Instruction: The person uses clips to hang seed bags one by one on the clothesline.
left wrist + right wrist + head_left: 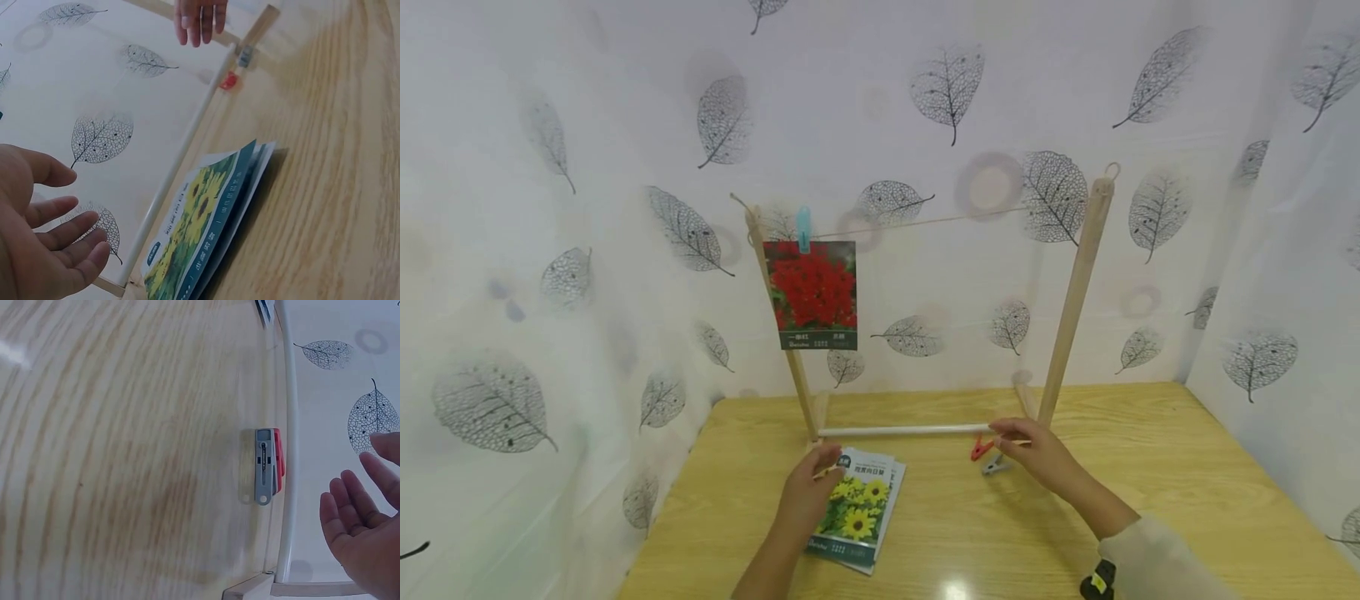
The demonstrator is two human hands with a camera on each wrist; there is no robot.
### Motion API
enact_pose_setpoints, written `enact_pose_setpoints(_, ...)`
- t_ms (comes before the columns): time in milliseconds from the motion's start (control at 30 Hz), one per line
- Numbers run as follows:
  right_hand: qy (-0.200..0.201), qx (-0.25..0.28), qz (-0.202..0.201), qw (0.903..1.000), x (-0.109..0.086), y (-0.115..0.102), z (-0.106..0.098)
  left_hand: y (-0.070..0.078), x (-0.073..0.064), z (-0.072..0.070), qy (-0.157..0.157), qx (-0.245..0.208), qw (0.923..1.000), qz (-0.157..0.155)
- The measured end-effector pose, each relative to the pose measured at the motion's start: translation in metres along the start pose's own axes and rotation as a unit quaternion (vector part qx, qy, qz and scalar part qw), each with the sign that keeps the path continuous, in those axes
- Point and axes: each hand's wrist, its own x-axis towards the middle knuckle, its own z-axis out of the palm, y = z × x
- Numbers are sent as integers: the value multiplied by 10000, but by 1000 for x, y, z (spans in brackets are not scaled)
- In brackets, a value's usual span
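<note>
My left hand hovers beside a small stack of seed packets; the top packet shows yellow flowers. In the left wrist view the fingers of that hand are loosely bent around nothing, apart from the packet. Over by the right post, my right hand is above a red clothespin and a grey clothespin. The right wrist view has this hand relaxed and bare, away from the grey clothespin. From the string hangs a red-flower packet, held by a blue clothespin.
A wooden frame has a left post, a right post, a white bottom rod and a thin string between the post tops. It stands on a wood-grain table. A black object lies near my right sleeve.
</note>
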Motion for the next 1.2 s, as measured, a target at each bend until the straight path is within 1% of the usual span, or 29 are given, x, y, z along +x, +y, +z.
enact_pose_setpoints(67, -63, 36, 184, 9998, -1, 2, 1, -3, 0, 0, -91, 3, 10000, -5)
enact_pose_setpoints(133, -128, 76, 369, 9992, -2, 4, 3, -6, 0, 0, -176, 17, 9998, -78)
enact_pose_setpoints(233, -148, 71, 509, 9986, -3, 7, 5, -9, 0, 2, -248, 86, 9995, -147)
enact_pose_setpoints(333, -193, 7, 446, 9988, -3, 10, 6, -10, 0, 3, -258, 218, 9992, -211)
enact_pose_setpoints(433, -260, 29, 368, 9990, -4, 12, 6, -12, 1, 4, -241, 446, 9986, -128)
enact_pose_setpoints(467, -293, 61, 343, 9990, -5, 12, 6, -13, 1, 4, -233, 601, 9979, -93)
enact_pose_setpoints(567, -384, 174, 389, 9984, -6, 13, 6, -16, 2, 6, -248, 975, 9949, -45)
enact_pose_setpoints(633, -418, 247, 474, 9977, -7, 13, 7, -18, 1, 8, -289, 1131, 9931, -103)
enact_pose_setpoints(700, -425, 236, 526, 9974, -8, 15, 7, -20, 1, 9, -322, 1193, 9922, -159)
enact_pose_setpoints(800, -356, 175, 591, 9975, -9, 16, 9, -23, 1, 9, -337, 1168, 9924, -211)
enact_pose_setpoints(867, -272, 53, 613, 9977, -9, 17, 10, -23, 1, 10, -335, 1220, 9918, -161)
enact_pose_setpoints(1000, -92, -133, 835, 9964, -9, 19, 11, -23, 1, 11, -332, 1338, 9903, -160)
enact_pose_setpoints(1100, -71, -206, 898, 9957, -9, 20, 11, -24, 1, 12, -377, 1441, 9887, -153)
enact_pose_setpoints(1200, -103, -254, 847, 9960, -9, 20, 10, -25, 0, 13, -463, 1500, 9875, -129)
